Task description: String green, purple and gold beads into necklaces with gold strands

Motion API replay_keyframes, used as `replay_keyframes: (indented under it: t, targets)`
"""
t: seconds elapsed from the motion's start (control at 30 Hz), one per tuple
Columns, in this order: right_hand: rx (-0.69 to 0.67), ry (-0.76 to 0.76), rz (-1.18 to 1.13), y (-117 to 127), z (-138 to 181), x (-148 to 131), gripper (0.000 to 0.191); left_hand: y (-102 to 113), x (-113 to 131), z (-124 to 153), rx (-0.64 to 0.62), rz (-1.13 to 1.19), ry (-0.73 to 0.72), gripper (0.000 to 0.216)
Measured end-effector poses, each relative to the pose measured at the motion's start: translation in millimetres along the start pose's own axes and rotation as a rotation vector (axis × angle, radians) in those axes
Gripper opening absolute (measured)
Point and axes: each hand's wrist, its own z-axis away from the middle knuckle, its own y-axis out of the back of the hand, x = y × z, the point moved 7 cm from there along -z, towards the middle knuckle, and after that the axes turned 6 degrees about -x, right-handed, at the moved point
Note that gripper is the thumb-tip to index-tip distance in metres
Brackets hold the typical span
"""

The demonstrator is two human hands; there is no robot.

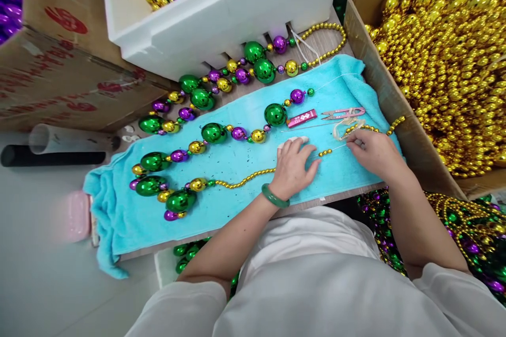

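Note:
My left hand (pixel 294 166), with a green bangle on its wrist, rests closed on the turquoise towel (pixel 237 168), pinching the thread where a string of small gold beads (pixel 245 179) ends. My right hand (pixel 373 152) is closed in a pinch on the same thin thread with a few gold beads on it. A long necklace of big green, purple and gold balls (pixel 213 134) lies across the towel to the left. Pink thread snips (pixel 343 113) and a pink lighter (pixel 302 118) lie just beyond my hands.
A white foam box (pixel 221 16) of mixed beads stands at the back. A cardboard box (pixel 371 47) full of gold bead strings stands on the right. A second bead necklace (pixel 237 73) lies behind the towel. Cardboard and tubes (pixel 67 139) are on the left.

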Motion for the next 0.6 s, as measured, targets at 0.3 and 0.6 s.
replay_keyframes:
  t: [0.3, 0.6]
  targets:
    - [0.167, 0.224, 0.340, -7, 15, -41, 0.023, -12, 19, -22, 0.023, -0.010, -0.080, 0.018]
    - [0.219, 0.318, 0.361, -17, 19, -44, 0.022, -4, 15, -13, 0.038, 0.057, -0.094, 0.013]
